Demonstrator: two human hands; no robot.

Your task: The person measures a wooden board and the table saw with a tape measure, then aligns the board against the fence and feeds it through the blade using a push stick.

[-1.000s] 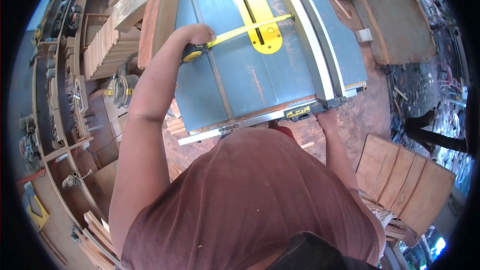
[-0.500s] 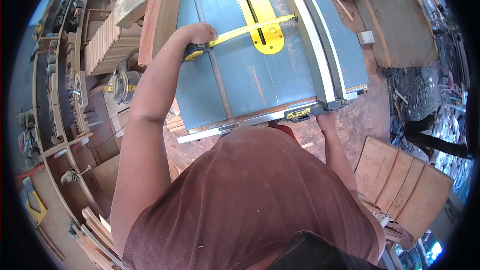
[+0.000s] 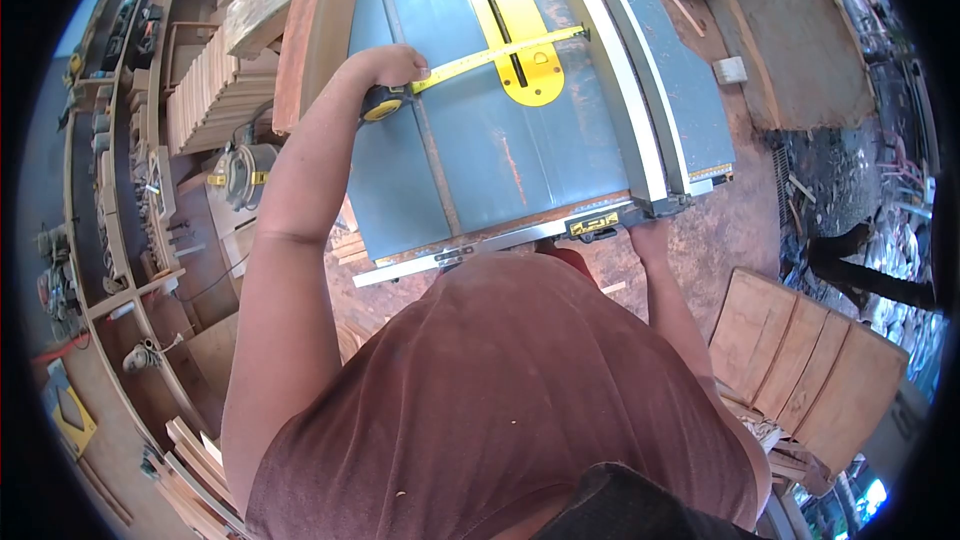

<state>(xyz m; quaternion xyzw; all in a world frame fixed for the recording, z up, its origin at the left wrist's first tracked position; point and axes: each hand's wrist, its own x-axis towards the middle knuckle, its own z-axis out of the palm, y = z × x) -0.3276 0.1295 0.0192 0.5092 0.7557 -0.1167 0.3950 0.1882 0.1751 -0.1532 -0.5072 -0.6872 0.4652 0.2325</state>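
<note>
My left hand (image 3: 398,64) grips a yellow-and-black tape measure (image 3: 383,104) over the left part of the blue table saw top (image 3: 400,175). From it the yellow tape blade (image 3: 470,62) stretches to the right across the yellow throat plate (image 3: 535,75) with its dark slot. The tape's hooked end is right at the near side of the long rip fence (image 3: 612,80). My right hand (image 3: 648,236) is at the front end of the fence, just below the front rail (image 3: 520,237). Its fingers are hidden under the rail and fence head.
Long reddish timber (image 3: 318,40) lies along the saw's left side, beside a stack of thin boards (image 3: 215,90). Shelves with tools (image 3: 120,170) line the far left. A wooden panel (image 3: 805,370) sits at lower right, and a small white block (image 3: 730,70) is right of the saw.
The view has shifted slightly. Both hands and the stretched tape stay in nearly the same place against the saw.
</note>
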